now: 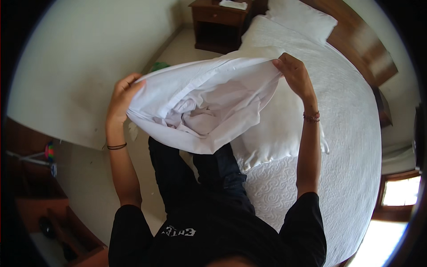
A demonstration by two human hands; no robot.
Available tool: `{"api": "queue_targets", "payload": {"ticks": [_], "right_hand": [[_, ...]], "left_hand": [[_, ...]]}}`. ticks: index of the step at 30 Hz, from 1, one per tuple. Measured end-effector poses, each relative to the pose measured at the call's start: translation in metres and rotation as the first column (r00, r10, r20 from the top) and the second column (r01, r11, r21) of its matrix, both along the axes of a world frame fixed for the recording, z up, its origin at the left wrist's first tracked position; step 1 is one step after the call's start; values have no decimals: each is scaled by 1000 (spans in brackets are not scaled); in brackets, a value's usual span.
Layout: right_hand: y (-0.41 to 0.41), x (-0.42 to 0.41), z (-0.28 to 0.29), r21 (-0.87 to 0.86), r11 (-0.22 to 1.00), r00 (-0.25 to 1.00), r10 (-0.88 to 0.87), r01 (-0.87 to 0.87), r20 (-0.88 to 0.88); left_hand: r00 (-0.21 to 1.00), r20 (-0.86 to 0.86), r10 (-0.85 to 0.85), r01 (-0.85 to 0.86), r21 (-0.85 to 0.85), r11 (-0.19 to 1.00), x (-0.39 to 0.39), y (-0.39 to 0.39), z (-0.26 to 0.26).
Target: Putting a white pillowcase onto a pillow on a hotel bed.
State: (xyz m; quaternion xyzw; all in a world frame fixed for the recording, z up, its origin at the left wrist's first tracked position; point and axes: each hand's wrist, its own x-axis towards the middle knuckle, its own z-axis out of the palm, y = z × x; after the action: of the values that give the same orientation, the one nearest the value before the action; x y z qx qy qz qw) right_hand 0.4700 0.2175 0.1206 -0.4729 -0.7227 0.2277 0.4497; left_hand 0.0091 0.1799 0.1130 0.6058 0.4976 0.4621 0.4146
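A white pillowcase [230, 133] hangs between my two hands, its mouth stretched wide and facing me. Crumpled folds of cloth show inside it. My left hand [125, 95] grips the left end of the rim, thumb on top. At the other end, my right hand [293, 71] pinches the rim between thumb and fingers. Behind and below the cloth, a white pillow [277, 133] with a gathered edge lies on the bed [347, 140], partly hidden by the pillowcase and my right forearm.
Another white pillow [302, 20] lies by the wooden headboard [363, 40]. A wooden nightstand [217, 20] stands against the far wall, a folded white cloth [233, 4] on top. Something green [160, 66] sits on the floor behind the pillowcase. Wooden furniture [56, 217] stands at lower left.
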Motion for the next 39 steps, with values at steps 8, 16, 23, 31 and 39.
{"api": "queue_targets", "payload": {"ticks": [8, 16, 23, 31, 39], "right_hand": [[15, -163, -27, 25, 916, 878, 391, -401, -277], [3, -206, -33, -91, 840, 752, 424, -535, -505], [-10, -167, -27, -26, 892, 889, 451, -450, 74], [18, -157, -22, 230, 973, 897, -88, -16, 434], [33, -163, -17, -21, 994, 988, -108, 111, 108]], "left_hand": [[747, -451, 489, -192, 558, 807, 36, -61, -104], [848, -8, 530, -489, 373, 789, 51, -36, -122], [899, -22, 438, -394, 397, 829, 10, -43, -72], [723, -274, 634, -341, 657, 673, -33, -44, -23], [476, -385, 791, -457, 660, 596, -102, -43, -51]]}}
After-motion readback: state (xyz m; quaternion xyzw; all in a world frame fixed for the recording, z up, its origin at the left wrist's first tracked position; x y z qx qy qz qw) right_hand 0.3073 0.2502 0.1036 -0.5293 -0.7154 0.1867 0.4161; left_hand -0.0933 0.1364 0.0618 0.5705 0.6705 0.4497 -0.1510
